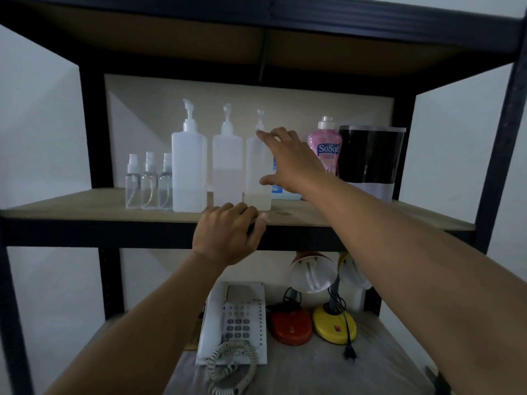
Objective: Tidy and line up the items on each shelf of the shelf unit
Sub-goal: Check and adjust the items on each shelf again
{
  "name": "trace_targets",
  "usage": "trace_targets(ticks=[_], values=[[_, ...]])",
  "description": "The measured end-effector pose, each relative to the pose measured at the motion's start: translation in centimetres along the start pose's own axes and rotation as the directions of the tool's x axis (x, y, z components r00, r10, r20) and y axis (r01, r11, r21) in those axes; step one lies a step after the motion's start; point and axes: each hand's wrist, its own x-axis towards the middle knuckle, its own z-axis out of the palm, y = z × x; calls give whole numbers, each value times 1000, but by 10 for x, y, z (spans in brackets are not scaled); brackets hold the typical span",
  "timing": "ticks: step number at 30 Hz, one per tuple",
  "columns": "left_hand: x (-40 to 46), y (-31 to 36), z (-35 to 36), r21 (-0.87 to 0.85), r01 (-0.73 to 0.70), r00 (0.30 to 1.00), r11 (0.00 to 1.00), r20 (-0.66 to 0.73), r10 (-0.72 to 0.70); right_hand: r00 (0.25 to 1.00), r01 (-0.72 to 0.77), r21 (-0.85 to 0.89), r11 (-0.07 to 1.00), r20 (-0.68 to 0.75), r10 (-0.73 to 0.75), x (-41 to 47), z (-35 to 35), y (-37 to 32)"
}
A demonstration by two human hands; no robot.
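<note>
On the wooden shelf (85, 208) three small clear spray bottles (148, 183) stand in a row at the left. Beside them stand three white pump bottles: a tall one (188, 169), a middle one (227, 169) and a third (256, 178). My right hand (288, 161) reaches in with fingers spread, its fingertips and thumb at the third pump bottle's right side. A blue-labelled bottle (285, 195) is mostly hidden behind that hand. My left hand (228, 232) rests on the shelf's front edge, fingers curled over it.
A pink SoSoft bottle (328, 149) and a black-and-white container (370, 158) stand at the shelf's right. On the lower shelf lie a white telephone (236, 323), a red desk lamp (291, 323) and a yellow desk lamp (333, 323). Black posts frame the unit.
</note>
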Motion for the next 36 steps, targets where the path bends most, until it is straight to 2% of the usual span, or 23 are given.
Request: trace_targets(ticks=[12, 36], values=[[-2, 2, 3, 8, 11, 1000, 1000, -1, -11, 996, 92, -137, 986, 12, -91, 16, 6, 9], [-6, 0, 7, 19, -4, 999, 1000, -43, 5, 988, 131, -358, 925, -28, -150, 66, 54, 18]])
